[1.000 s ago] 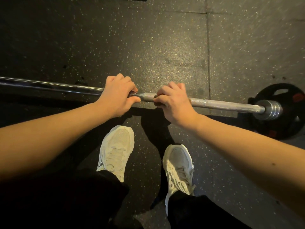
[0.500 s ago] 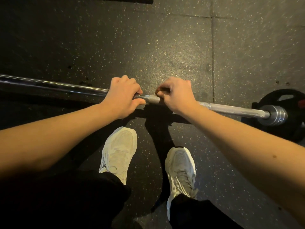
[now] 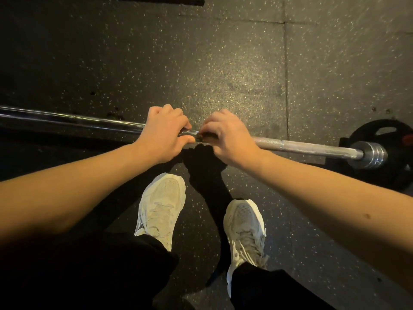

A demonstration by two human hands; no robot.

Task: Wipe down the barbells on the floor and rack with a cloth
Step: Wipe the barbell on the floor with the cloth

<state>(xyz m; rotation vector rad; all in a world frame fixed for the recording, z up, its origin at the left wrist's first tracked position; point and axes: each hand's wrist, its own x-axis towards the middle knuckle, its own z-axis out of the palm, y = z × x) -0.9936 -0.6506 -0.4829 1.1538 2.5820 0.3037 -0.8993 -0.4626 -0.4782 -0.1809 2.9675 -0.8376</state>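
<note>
The left hand (image 3: 164,133) and the right hand (image 3: 228,135) sit nearly knuckle to knuckle, both curled over the barbell (image 3: 301,147) from above, fingers wrapped on the far side and the left thumb tucked under the near side. Only a short sliver of shaft shows between them; whether a cloth is under the fingers I cannot tell.

The barbell runs across the floor (image 3: 223,74) from the left edge of view down towards the right edge, just ahead of the toes. Left of the hands the shaft is smooth, mirror-bright steel; right of them it turns dull grey and knurled, ending in a ribbed chrome collar (image 3: 372,155). Beyond the collar is a black weight plate (image 3: 377,133) with a grip slot and a red patch, its writing too small to read.

The floor is black rubber tile flecked with pale yellow, seams crossing at the far right. Beyond the bar it lies open up to a dark strip (image 3: 156,0) at the top edge. On the near side stand two off-white mesh shoes (image 3: 162,204), laced, below black trouser legs (image 3: 89,271).
</note>
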